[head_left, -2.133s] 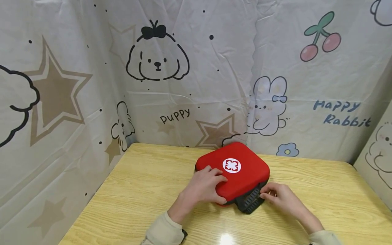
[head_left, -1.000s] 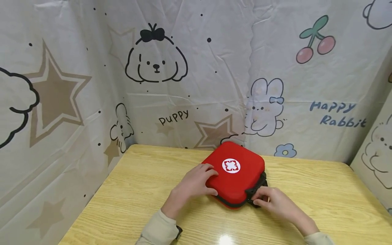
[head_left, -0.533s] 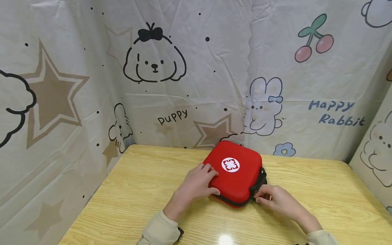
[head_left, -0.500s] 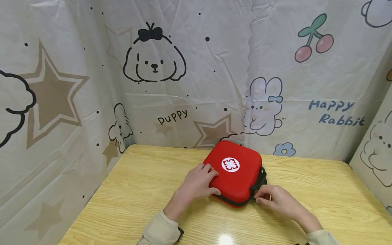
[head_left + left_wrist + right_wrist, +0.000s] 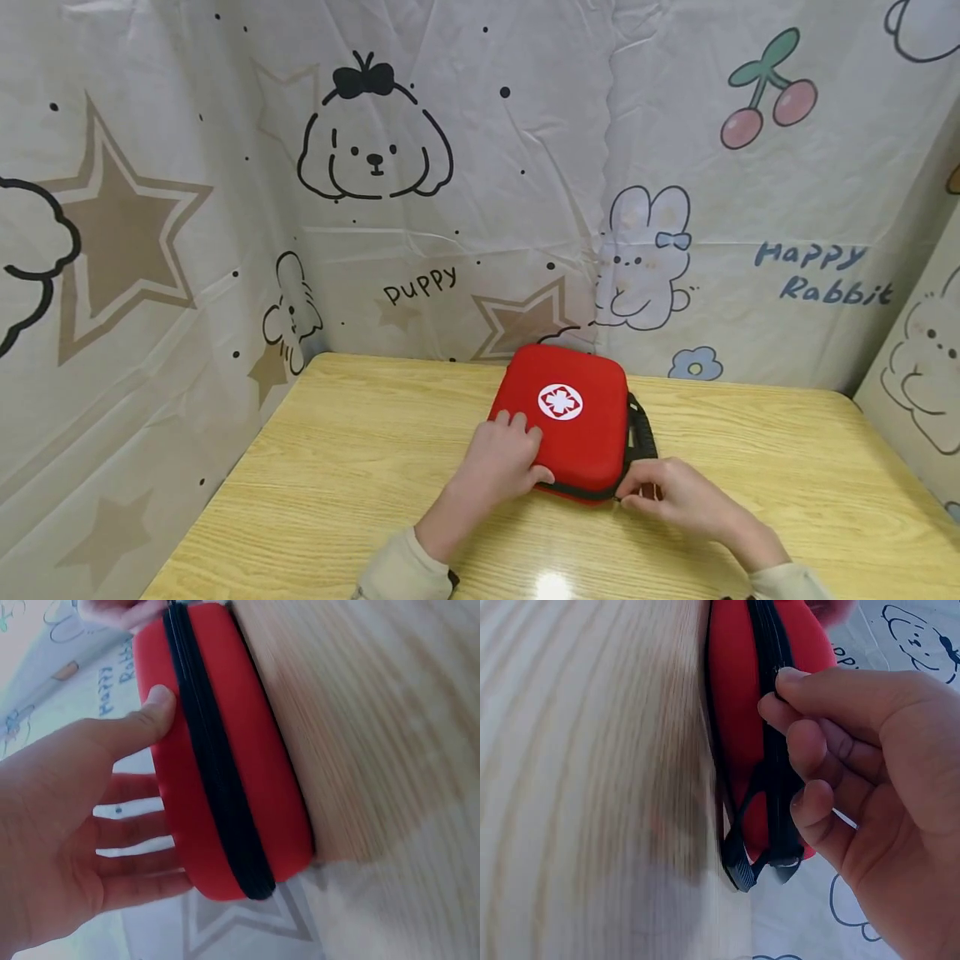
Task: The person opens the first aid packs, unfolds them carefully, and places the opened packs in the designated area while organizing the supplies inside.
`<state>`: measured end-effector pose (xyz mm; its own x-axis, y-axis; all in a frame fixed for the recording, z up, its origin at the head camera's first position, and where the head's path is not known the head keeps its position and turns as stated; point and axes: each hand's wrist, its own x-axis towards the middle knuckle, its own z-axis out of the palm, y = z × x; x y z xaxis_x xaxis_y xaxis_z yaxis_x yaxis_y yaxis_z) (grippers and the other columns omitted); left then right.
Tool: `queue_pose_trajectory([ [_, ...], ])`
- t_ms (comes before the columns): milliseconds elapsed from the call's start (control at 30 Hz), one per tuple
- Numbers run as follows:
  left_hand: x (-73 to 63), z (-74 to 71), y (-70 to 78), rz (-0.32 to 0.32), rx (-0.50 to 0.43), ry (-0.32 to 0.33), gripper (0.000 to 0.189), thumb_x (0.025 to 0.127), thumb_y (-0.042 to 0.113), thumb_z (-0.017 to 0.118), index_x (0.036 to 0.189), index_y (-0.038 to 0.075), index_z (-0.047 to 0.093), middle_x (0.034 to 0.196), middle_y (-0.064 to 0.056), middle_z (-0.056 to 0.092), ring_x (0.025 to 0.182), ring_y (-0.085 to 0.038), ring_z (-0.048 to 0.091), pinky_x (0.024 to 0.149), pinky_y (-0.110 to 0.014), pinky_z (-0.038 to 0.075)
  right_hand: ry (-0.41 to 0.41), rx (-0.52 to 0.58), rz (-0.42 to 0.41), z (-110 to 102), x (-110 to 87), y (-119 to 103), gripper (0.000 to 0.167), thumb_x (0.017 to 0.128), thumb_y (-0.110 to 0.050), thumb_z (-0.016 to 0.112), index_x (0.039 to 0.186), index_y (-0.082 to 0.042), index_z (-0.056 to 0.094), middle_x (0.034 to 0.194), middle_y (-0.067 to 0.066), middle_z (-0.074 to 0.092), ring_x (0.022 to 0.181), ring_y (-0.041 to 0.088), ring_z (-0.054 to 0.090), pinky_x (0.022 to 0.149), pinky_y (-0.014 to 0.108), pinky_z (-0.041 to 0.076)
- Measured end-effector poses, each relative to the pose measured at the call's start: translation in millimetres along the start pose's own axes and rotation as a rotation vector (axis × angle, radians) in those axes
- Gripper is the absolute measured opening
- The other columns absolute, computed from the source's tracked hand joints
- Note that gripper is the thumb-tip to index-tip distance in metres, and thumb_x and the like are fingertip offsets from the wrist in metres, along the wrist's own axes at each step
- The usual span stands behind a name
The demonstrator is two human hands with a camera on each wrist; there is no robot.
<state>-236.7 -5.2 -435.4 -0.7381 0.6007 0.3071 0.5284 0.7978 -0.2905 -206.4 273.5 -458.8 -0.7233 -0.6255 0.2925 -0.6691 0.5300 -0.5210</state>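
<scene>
A red first-aid case (image 5: 581,446) with a white round emblem lies on the wooden table, its black zipper (image 5: 214,769) running round the side. My left hand (image 5: 504,458) rests on the case's near left part, fingers spread over the lid and thumb (image 5: 154,712) against the side just above the zipper. At the near right corner my right hand (image 5: 678,496) pinches the zipper pull between thumb and index finger (image 5: 780,712); the fingertips mostly hide the pull. The right hand's other fingers are loosely curled. The black carrying handle (image 5: 642,429) sticks out from the case's right side.
The wooden table (image 5: 360,467) reaches back to a hanging cloth (image 5: 450,108) printed with cartoon animals and stars, close behind the case. More cloth hangs along the left and right sides.
The case has turned counterclockwise, its handle side swinging from the near right to face right. Both hands stay on it, the right hand shifting from beside the handle to the near right corner.
</scene>
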Motion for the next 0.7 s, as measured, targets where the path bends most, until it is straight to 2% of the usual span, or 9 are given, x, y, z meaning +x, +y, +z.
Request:
queue_pose_trajectory([
  [133, -2.2, -5.0, 9.3, -0.022, 0.051, 0.034, 0.053, 0.077, 0.070, 0.069, 0.078, 0.017, 0.065, 0.071, 0.001, 0.054, 0.063, -0.014, 0.048, 0.048, -0.023, 0.038, 0.015, -0.025, 0.024, 3, 3.3, -7, 0.013, 0.085, -0.008, 0.075, 0.087, -0.020, 0.073, 0.078, -0.017, 0.064, 0.067, -0.008, 0.048, 0.056, 0.016, 0.044],
  [233, -3.2, -7.8, 14.9, -0.047, 0.065, 0.051, 0.055, 0.075, 0.072, 0.069, 0.075, 0.017, 0.066, 0.068, 0.001, 0.054, 0.061, -0.015, 0.048, 0.046, -0.024, 0.037, 0.021, -0.051, 0.063, 6, 6.2, -14, 0.014, 0.084, -0.006, 0.076, 0.087, -0.019, 0.072, 0.079, -0.016, 0.065, 0.067, -0.008, 0.048, 0.057, 0.017, 0.044],
  [433, -2.5, -12.8, 15.0, -0.078, 0.043, -0.013, 0.059, 0.073, 0.077, 0.067, 0.077, 0.017, 0.068, 0.072, 0.000, 0.058, 0.063, -0.014, 0.052, 0.047, -0.025, 0.040, 0.045, -0.095, 0.118, 14, 12.9, -26, 0.012, 0.083, -0.007, 0.077, 0.086, -0.018, 0.073, 0.079, -0.015, 0.066, 0.066, -0.007, 0.047, 0.057, 0.018, 0.045],
  [533, -1.4, -12.4, 7.1, -0.054, 0.000, -0.039, 0.057, 0.075, 0.075, 0.067, 0.079, 0.018, 0.068, 0.079, 0.001, 0.061, 0.067, -0.012, 0.054, 0.052, -0.024, 0.044, 0.036, -0.104, 0.177, 15, 13.1, -25, 0.011, 0.084, -0.010, 0.077, 0.087, -0.020, 0.073, 0.079, -0.017, 0.064, 0.065, -0.006, 0.047, 0.058, 0.018, 0.044],
  [700, -1.7, -10.8, -13.2, 0.019, -0.207, -0.113, 0.041, 0.082, 0.061, 0.071, 0.092, 0.022, 0.073, 0.093, 0.004, 0.063, 0.079, -0.010, 0.057, 0.068, -0.024, 0.050, 0.029, -0.124, 0.224, 10, 9.8, -18, 0.011, 0.085, -0.013, 0.076, 0.087, -0.023, 0.072, 0.079, -0.019, 0.062, 0.067, -0.006, 0.047, 0.058, 0.019, 0.044],
])
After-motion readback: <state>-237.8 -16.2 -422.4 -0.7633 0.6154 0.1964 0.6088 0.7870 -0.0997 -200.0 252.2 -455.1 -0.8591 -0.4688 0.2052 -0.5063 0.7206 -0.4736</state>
